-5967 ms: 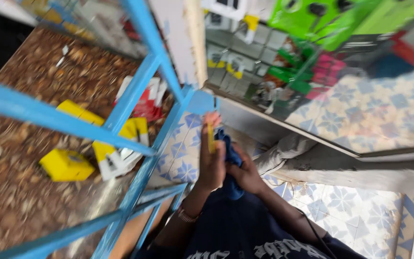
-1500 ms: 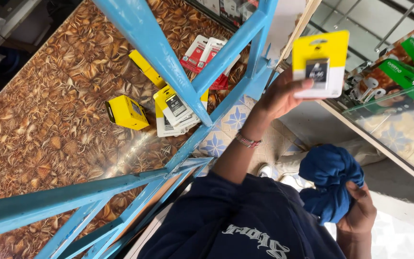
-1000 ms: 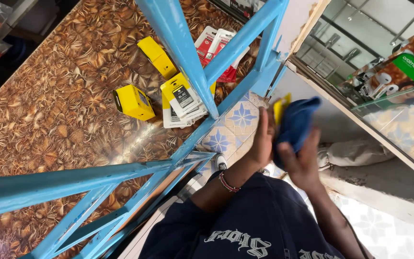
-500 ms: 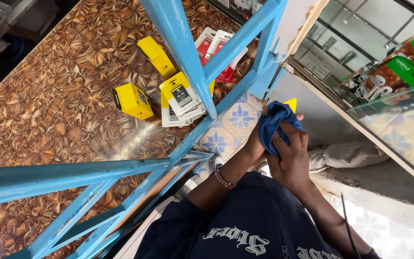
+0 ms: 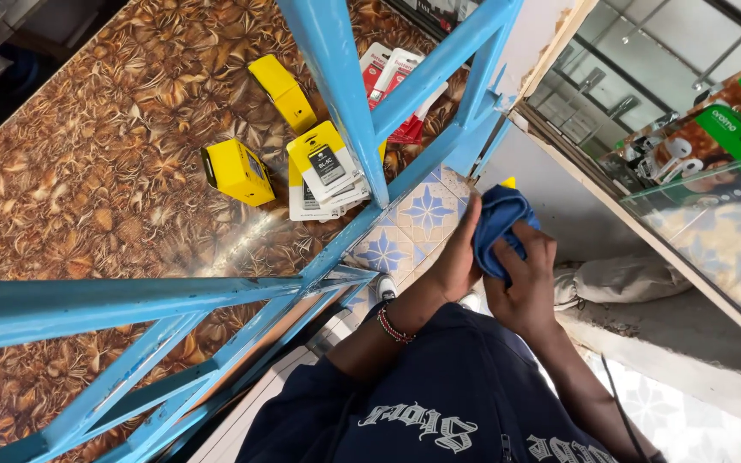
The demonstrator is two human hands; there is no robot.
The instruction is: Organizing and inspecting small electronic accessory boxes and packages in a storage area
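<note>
Two hands meet above the patterned floor tiles, beside the blue metal frame. Left hand, forearm raised and wrist banded with beads, cups the near side of a yellow card package; only its corner shows. Right hand clamps a blue cloth over that package, fingers curled on top. Since 1.5 s ago, the package has come down from an outstretched left arm and been wrapped. Yellow boxes lie unchanged on the brown counter.
</note>
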